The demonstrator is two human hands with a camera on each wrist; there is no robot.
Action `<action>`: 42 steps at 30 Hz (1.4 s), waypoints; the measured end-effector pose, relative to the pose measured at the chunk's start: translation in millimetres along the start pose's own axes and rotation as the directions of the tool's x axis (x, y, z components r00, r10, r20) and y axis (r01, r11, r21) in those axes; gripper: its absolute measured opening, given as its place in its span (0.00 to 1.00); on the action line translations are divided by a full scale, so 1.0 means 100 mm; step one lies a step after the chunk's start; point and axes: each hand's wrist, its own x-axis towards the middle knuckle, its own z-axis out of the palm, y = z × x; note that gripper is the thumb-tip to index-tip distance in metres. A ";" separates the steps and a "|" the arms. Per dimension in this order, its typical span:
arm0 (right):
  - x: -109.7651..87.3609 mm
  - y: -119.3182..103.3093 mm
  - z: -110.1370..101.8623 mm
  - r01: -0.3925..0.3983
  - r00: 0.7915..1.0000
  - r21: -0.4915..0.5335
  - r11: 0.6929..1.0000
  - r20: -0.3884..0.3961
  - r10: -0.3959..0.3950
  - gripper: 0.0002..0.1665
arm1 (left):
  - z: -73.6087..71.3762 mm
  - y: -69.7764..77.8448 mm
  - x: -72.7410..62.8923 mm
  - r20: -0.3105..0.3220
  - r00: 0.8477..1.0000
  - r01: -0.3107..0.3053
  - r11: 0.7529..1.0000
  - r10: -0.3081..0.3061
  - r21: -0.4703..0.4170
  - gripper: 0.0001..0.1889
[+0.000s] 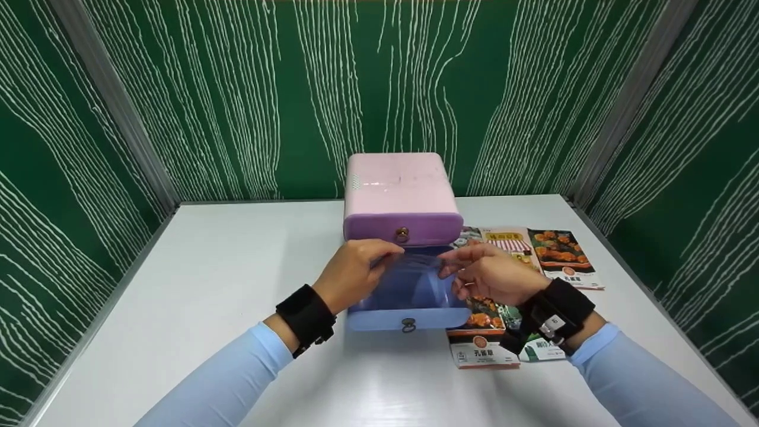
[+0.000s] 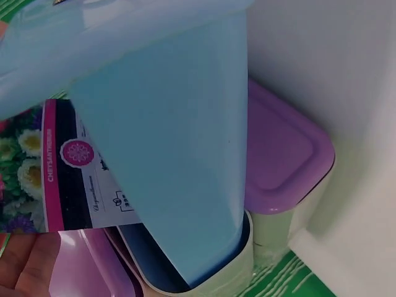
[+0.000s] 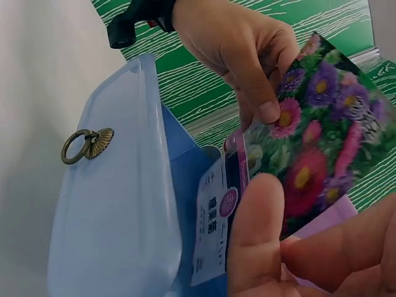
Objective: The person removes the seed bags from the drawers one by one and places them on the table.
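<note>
A chrysanthemum seed packet [image 3: 309,154], printed with pink and purple flowers, stands tilted over the pulled-out blue drawer [image 1: 409,319]. My left hand [image 1: 362,270] pinches one edge of it between thumb and fingers. At its other side is my right hand [image 1: 495,273], thumb [image 3: 257,229] over the printed face and fingers at the edge. In the head view the packet shows only as a thin, faint strip between the fingertips. The left wrist view shows its pink band and label beside the drawer wall [image 2: 167,136]. A brass ring pull [image 3: 90,146] hangs on the drawer front.
The drawer belongs to a stacked cabinet with a pink top [image 1: 397,178] and a purple drawer front [image 1: 385,228] above; another purple front [image 2: 284,148] lies below. Several seed packets [image 1: 483,350] are spread on the white table [image 1: 255,267] at the right. Green patterned walls surround the table.
</note>
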 end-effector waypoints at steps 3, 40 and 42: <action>0.01 0.02 0.03 0.071 0.996 -0.103 0.992 -0.044 -0.076 0.28 | -0.01 0.00 0.00 -0.028 0.999 0.019 1.000 -0.019 -0.008 0.09; 0.04 -0.13 0.38 0.284 0.857 -0.336 0.898 -0.331 -0.395 0.21 | -0.05 0.17 0.19 -0.032 0.929 0.321 0.845 -0.370 -0.428 0.08; 0.02 -0.14 0.37 0.282 0.851 -0.310 0.908 -0.357 -0.386 0.21 | -0.08 0.16 0.20 -0.066 0.930 0.305 0.858 -0.362 -0.413 0.08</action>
